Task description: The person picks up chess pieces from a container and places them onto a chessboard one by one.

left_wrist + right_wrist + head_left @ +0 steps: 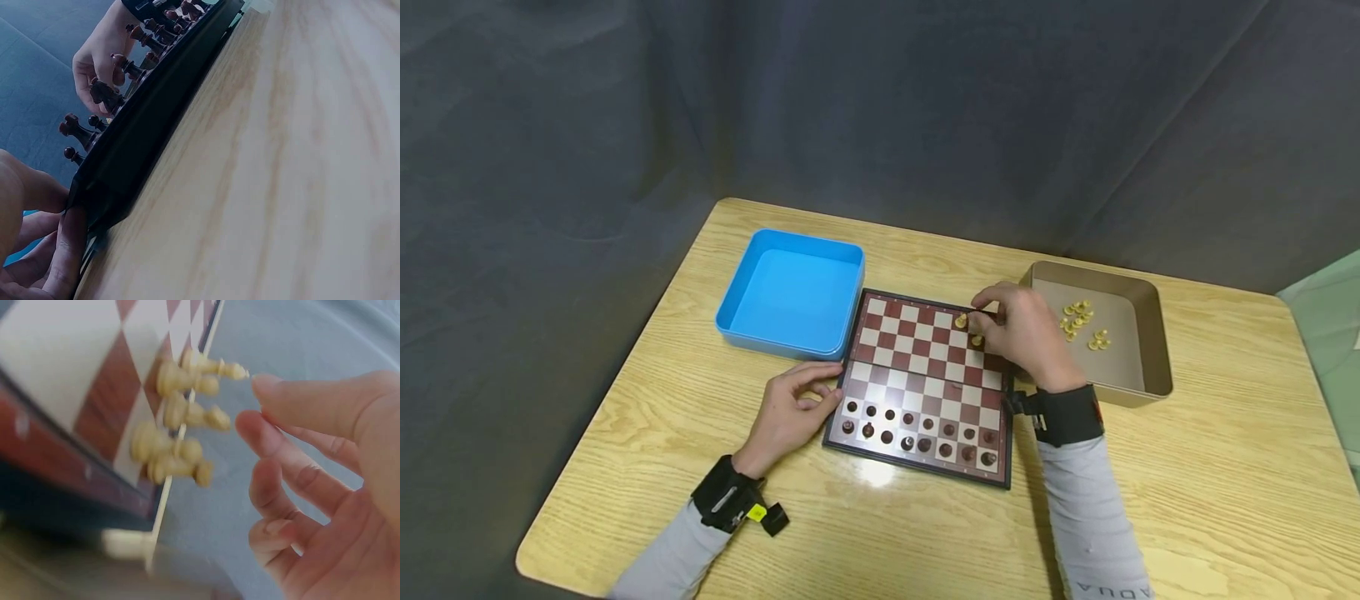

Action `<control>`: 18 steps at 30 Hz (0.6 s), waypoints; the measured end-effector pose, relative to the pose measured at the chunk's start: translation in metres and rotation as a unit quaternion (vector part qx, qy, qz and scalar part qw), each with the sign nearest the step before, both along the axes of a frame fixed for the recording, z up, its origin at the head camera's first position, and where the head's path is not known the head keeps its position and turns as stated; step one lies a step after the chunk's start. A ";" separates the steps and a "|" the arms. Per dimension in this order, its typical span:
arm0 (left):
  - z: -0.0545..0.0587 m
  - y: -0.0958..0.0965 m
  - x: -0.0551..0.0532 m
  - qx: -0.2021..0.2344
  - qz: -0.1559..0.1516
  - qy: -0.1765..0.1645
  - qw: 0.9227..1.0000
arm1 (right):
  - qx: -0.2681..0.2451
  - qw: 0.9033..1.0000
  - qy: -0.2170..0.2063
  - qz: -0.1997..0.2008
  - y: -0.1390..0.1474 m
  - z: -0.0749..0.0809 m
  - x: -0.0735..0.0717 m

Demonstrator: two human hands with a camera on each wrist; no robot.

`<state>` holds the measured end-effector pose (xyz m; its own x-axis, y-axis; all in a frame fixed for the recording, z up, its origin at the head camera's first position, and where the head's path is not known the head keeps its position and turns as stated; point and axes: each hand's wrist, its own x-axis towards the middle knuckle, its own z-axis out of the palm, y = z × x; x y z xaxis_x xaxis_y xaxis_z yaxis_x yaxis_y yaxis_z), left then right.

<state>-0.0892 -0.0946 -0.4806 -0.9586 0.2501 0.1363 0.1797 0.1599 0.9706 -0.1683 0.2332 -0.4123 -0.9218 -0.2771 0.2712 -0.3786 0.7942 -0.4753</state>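
Cream chess pieces (961, 321) upright on far side of checkered board (895, 379), just beside right hand (1028, 335) (thumb and fingers parted, contact not discernible), left hand (787, 417) touching board's left edge, thumb and forefinger spread, dark pieces (907, 419) in two near rows.

Wooden tabletop (1225, 467) bearing a blue tray (797, 292) near its far-left corner, a brown tray (1120, 367) toward its far-right corner, and a chessboard (895, 358) between.
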 end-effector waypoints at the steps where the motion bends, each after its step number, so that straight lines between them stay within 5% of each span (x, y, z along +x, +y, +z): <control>1: -0.003 0.000 -0.001 -0.003 0.003 -0.001 1.000 | -0.002 1.000 0.006 -0.002 0.002 0.001 0.000; 6: -0.007 -0.001 -0.002 -0.010 0.006 0.000 1.000 | -0.001 0.999 0.033 -0.026 0.018 0.004 0.004; 14: 0.018 0.002 0.004 -0.001 -0.005 0.008 1.000 | -0.001 0.997 0.035 -0.070 0.046 0.007 0.008; 18: 0.002 0.000 0.001 -0.012 0.004 0.003 1.000 | 0.009 0.995 0.042 -0.090 0.056 0.007 0.010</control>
